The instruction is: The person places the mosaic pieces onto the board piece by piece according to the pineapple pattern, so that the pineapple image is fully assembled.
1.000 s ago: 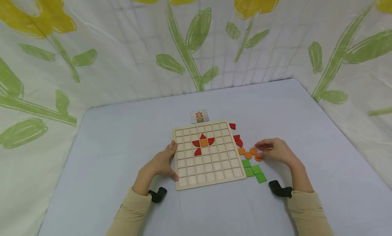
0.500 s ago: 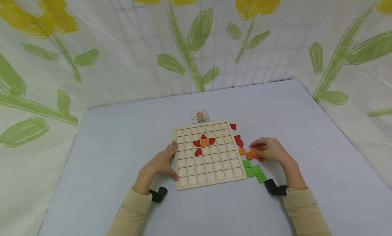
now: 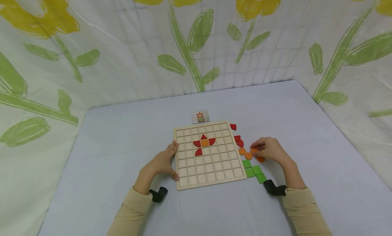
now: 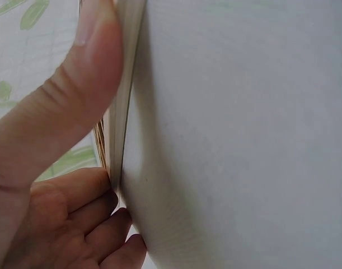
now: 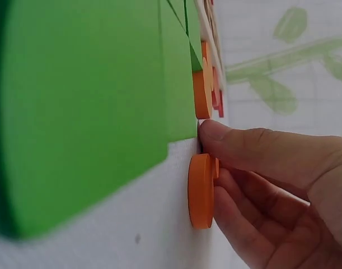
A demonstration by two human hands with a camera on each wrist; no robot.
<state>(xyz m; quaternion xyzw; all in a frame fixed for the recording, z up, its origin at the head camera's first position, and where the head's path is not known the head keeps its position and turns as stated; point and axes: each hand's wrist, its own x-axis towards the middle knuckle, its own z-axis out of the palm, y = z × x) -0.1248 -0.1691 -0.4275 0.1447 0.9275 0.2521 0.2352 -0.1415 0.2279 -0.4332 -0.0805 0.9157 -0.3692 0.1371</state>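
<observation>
A pale wooden grid board (image 3: pixel 217 166) lies flat, with several red pieces around an orange square (image 3: pixel 205 142) set into its cells. My left hand (image 3: pixel 160 163) is spread along the board's left edge, thumb near the front corner, fingertips touching farther back. The left wrist view shows the thumb (image 4: pixel 95 67) against that edge. At the right, my right hand (image 3: pixel 271 149) pinches an orange disc (image 3: pixel 254 150) between thumb and fingers, low at the table. Its grip is partly hidden in the right wrist view, where another orange disc (image 5: pixel 201 190) lies nearer the camera.
Beside the board's right edge are loose red pieces (image 3: pixel 240 142), more orange discs (image 3: pixel 242 151) and several green squares (image 3: pixel 249 172). A small pattern card (image 3: pixel 200 117) lies behind the board. Dark camera mounts (image 3: pixel 274 188) project from the wrists. A flower-printed curtain hangs behind the table.
My right hand has moved slightly left over the orange discs, its fingers closing in around one. The left hand and the board have stayed in place.
</observation>
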